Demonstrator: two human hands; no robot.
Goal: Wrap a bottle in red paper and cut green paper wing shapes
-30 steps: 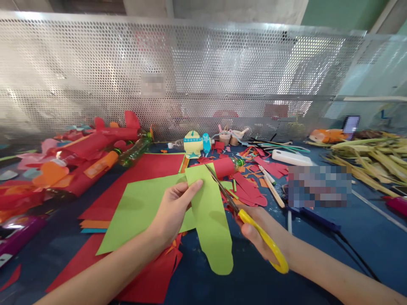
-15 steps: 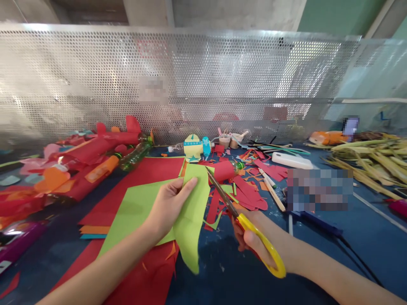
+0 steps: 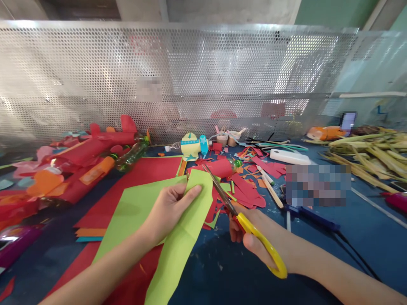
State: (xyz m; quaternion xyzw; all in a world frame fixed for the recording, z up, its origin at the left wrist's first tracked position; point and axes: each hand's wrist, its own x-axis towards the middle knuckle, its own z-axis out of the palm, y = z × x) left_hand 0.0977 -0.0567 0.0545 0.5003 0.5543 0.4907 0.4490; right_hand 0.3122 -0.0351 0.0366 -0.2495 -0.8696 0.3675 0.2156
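My left hand (image 3: 173, 207) pinches a strip of lime green paper (image 3: 187, 228), thumb on top; the strip hangs down toward the near side. Yellow-handled scissors (image 3: 254, 231) are gripped in my right hand (image 3: 260, 237), their blades pointing up and left beside the strip's upper right edge. Whether the blades touch the paper I cannot tell. Beneath my left hand lies a larger lime green sheet (image 3: 127, 212), on top of red paper (image 3: 101, 203) with orange and blue sheets showing at its edge.
Red and orange paper scraps (image 3: 248, 190) litter the table beyond the scissors. Red-wrapped bottles (image 3: 82, 173) crowd the left. A blue glue gun (image 3: 314, 218) with a cable and dried leaves (image 3: 375, 156) lie to the right. A perforated metal screen (image 3: 203, 76) stands behind.
The green strip has turned in my left hand, its lower end swinging left and toward me. The scissors stay in my right hand in nearly the same place. The view has shifted slightly.
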